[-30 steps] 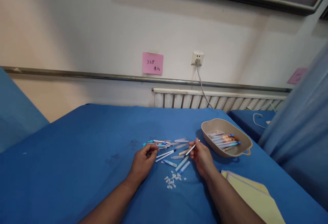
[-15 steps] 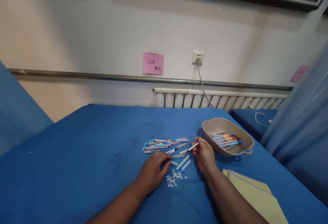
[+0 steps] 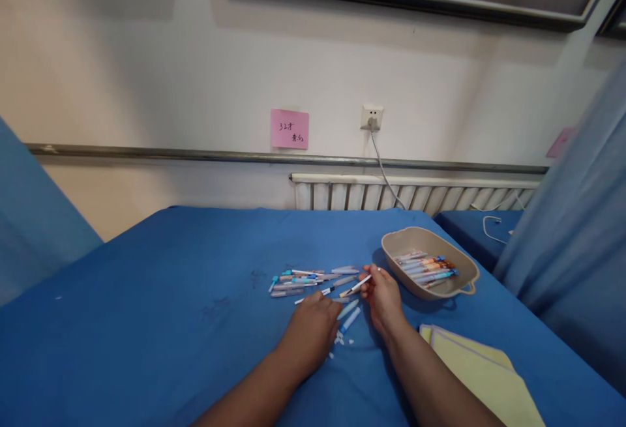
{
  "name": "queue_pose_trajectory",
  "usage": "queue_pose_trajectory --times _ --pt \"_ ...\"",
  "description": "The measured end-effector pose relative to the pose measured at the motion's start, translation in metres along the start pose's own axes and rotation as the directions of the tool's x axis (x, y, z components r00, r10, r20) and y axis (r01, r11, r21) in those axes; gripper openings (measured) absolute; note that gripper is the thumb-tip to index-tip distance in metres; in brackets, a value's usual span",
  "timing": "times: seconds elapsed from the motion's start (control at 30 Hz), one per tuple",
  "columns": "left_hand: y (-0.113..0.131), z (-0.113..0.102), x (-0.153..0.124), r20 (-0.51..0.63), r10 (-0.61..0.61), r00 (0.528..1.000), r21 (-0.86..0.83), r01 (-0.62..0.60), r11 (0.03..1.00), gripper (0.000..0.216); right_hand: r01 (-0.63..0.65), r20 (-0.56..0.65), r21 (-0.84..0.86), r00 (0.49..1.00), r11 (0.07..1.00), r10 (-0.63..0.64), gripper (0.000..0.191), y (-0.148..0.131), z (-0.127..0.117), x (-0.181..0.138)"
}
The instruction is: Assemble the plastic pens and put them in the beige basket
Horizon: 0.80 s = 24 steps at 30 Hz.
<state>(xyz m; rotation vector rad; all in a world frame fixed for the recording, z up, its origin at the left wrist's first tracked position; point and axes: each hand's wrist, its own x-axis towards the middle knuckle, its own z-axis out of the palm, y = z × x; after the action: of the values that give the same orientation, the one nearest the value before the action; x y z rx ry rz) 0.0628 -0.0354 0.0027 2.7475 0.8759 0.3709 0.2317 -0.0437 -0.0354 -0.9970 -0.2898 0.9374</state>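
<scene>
My right hand [image 3: 384, 300] is closed in a pinch on a slim white pen refill [image 3: 363, 281]. Its dark lower end meets a beige pen barrel [image 3: 344, 294]. To the left, my left hand [image 3: 313, 326] has its fingers curled down over the pen parts; what they hold, if anything, is hidden. A white stick with a black section [image 3: 300, 300] runs past its fingertips. Beside that hand lie a pale blue barrel [image 3: 349, 309] and a blue-and-white barrel [image 3: 350, 321]. Several pens and pen parts [image 3: 303, 279] are heaped beyond it. Small white pieces [image 3: 339, 339] are partly covered by the hand.
A beige basin [image 3: 469, 270] with several pens in it stands at the right. Yellow cloths [image 3: 482, 375] lie nearer, beside my right forearm. The blue-covered table [image 3: 147, 323] meets a wall with a radiator [image 3: 342, 195]. Blue curtains [image 3: 567, 231] hang at both sides.
My left hand has moved right and now covers most of the small white pieces. My right hand still holds the white refill near the beige barrel. The view has tilted slightly upward.
</scene>
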Motion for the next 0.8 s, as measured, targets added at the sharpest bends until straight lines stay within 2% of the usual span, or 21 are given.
queue_pose_trajectory --times 0.17,0.27,0.37,0.5,0.6,0.7,0.8 --pt "-0.006 0.0 0.001 -0.012 -0.008 1.0 0.047 0.008 0.999 0.024 -0.006 -0.014 0.031 1.0 1.0 0.007 0.034 0.003 -0.003 0.002" --pt "-0.015 -0.001 0.0 -0.07 -0.015 0.997 0.009 0.016 1.0 0.024 0.0 -0.007 0.032 1.0 0.999 0.0 0.033 0.004 -0.005 0.004" --pt "-0.024 -0.005 -0.002 -0.153 -0.067 0.986 -0.077 0.056 0.995 0.021 -0.001 0.007 0.029 1.0 1.0 0.001 0.035 0.004 -0.007 0.006" --pt "-0.036 -0.017 -0.005 -0.239 -0.233 0.943 -0.288 0.16 0.944 0.024 -0.028 0.051 0.074 0.998 0.997 0.025 0.035 0.002 -0.007 0.004" --pt "-0.048 -0.025 -0.003 -0.273 -0.403 0.874 -0.558 0.198 0.806 0.03 -0.058 0.091 0.092 0.995 0.994 0.049 0.032 0.0 -0.006 0.001" --pt "-0.062 -0.029 0.001 -0.215 -0.585 0.782 -0.824 0.176 0.538 0.038 -0.079 0.106 0.088 0.992 0.993 0.069 0.03 0.0 -0.007 0.0" --pt "-0.07 -0.032 0.003 -0.125 -0.671 0.73 -0.944 0.12 0.307 0.044 -0.091 0.121 0.077 0.989 0.993 0.081 0.029 -0.001 -0.006 -0.002"
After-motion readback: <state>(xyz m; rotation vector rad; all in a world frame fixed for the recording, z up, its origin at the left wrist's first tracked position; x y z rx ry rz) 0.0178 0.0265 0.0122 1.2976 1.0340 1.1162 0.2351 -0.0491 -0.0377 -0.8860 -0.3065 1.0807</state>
